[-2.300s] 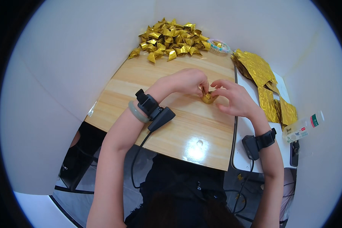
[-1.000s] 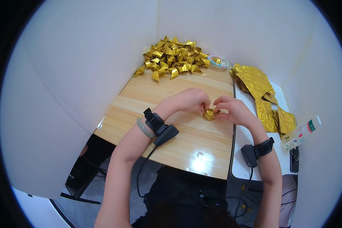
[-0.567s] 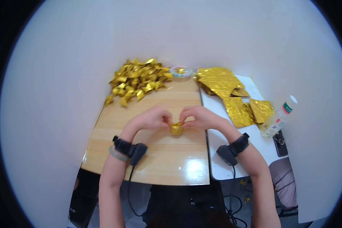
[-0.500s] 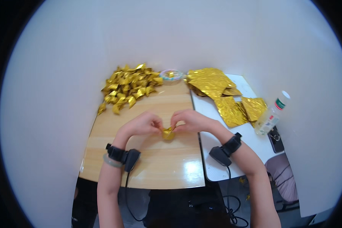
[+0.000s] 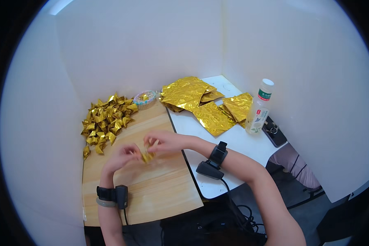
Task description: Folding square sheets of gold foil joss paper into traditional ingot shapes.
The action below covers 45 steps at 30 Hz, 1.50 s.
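Observation:
A small folded piece of gold foil paper point(image 5: 146, 157) is held just over the wooden board, slightly blurred. My left hand point(image 5: 124, 157) pinches its left side between thumb and fingers. From the other side my right hand point(image 5: 166, 142) grips it with curled fingertips, which partly cover it. Beyond my left hand lies a heap of folded gold foil pieces point(image 5: 106, 119), shaped like little ingots. Flat gold foil sheets point(image 5: 184, 93) are stacked at the back of the white table, and more loose sheets point(image 5: 214, 119) lie nearer my right forearm.
A small woven basket point(image 5: 144, 98) with gold inside stands at the board's back edge. On the white table point(image 5: 203, 180) are a capped plastic bottle point(image 5: 259, 110) and a dark phone with keys point(image 5: 274, 131). Pale walls enclose the back and sides. Cables hang from both wrist straps.
The view has swung to the right, so the table's things appear farther left. Both hands still hold the gold piece; my right hand now sits a little higher than my left.

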Available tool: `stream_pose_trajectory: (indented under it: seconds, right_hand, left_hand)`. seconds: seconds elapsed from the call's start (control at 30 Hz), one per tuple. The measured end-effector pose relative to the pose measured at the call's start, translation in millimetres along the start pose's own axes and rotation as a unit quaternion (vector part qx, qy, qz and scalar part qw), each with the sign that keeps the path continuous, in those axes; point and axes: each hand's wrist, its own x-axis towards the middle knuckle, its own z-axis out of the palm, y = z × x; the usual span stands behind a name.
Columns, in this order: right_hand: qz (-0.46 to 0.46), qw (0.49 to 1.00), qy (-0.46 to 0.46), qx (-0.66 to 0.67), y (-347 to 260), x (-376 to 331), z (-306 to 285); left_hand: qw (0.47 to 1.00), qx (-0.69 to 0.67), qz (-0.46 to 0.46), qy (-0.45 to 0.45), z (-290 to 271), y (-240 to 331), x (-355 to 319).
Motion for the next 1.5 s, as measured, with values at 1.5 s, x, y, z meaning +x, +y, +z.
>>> stream_pose_trajectory:
  seconds: [1.5]
  right_hand:
    - [-0.009,0.845,0.282,0.455,-1,-25,-70]
  left_hand:
    - [0.968,-0.239,0.023,0.069,27,-10,16]
